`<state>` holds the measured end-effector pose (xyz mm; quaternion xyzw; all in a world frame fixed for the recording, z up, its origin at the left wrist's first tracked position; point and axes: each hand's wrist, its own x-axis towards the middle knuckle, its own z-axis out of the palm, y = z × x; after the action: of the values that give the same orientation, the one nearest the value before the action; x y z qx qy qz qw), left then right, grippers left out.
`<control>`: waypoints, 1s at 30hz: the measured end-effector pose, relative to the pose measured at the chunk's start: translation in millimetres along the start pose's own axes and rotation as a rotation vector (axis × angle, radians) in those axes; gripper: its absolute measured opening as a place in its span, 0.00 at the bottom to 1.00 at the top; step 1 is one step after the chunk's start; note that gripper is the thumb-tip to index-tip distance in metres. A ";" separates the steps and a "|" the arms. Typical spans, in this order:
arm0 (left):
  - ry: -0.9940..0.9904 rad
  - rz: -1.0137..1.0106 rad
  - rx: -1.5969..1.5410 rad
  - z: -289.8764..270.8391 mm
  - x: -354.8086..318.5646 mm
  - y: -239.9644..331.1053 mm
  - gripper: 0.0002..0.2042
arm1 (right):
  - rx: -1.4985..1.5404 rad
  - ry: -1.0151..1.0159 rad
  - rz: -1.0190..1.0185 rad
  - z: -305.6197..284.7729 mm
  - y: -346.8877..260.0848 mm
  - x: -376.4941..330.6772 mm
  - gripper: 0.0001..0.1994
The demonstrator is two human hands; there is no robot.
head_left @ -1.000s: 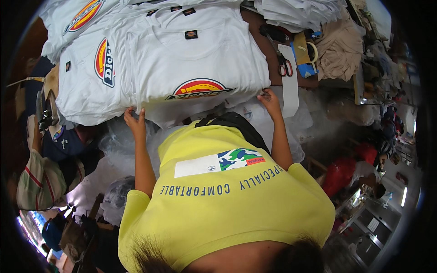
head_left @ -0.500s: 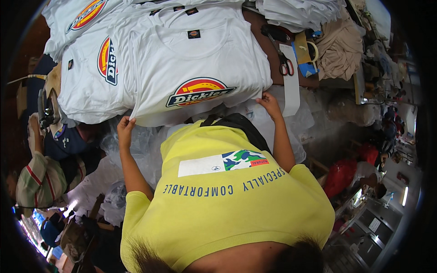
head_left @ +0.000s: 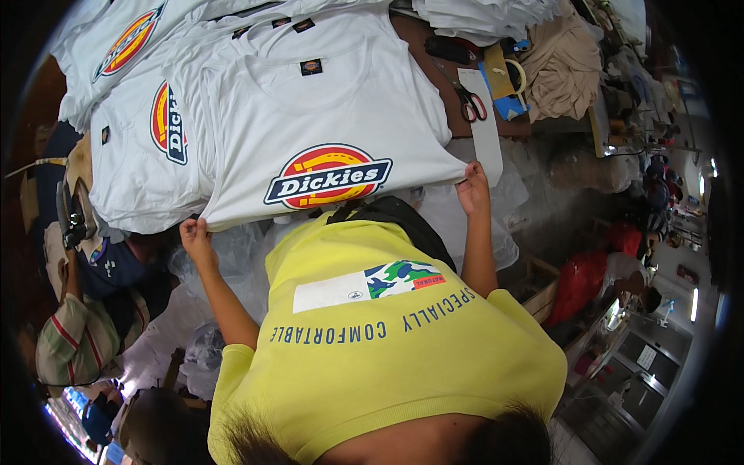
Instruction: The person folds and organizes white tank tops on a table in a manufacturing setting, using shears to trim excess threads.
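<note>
A white T-shirt (head_left: pixel 325 101) with a round red, yellow and blue logo lies face up on a pile of similar white T-shirts (head_left: pixel 132 132) on a brown table (head_left: pixel 422 46). My left hand (head_left: pixel 198 234) pinches its left hem corner. My right hand (head_left: pixel 473 187) pinches the right hem corner. The hem is stretched tight between both hands, just past the table's near edge and above my yellow shirt. A small dark label shows inside the collar.
Red-handled scissors (head_left: pixel 470 105), a white paper strip (head_left: pixel 487 128), a tape roll (head_left: pixel 515 74) and beige cloth (head_left: pixel 562 50) lie at the table's right end. Clear plastic bags (head_left: pixel 232 263) hang under the edge. A person in a striped top (head_left: pixel 74 341) sits at left.
Both hands have drawn the shirt's hem toward me, and my left hand has moved out to the left. The logo, bunched at the edge before, now lies spread and fully visible.
</note>
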<state>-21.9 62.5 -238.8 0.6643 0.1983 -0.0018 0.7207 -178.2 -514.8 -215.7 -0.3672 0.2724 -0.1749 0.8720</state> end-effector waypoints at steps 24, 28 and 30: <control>-0.205 0.957 1.447 223.4 65.5 40.4 0.27 | -1.944 -0.338 -0.928 181.1 70.6 107.9 0.22; -0.176 1.038 1.459 235.7 114.5 59.5 0.27 | -2.040 -0.255 -1.002 196.7 70.2 132.9 0.22; -0.163 1.071 1.480 242.6 127.2 65.4 0.26 | -2.178 -0.190 -1.132 204.7 68.2 148.5 0.23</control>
<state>181.4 -129.1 -203.5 0.9574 -0.2394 0.1591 0.0275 69.9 -432.6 -198.2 -0.9805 0.0141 -0.1827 -0.0716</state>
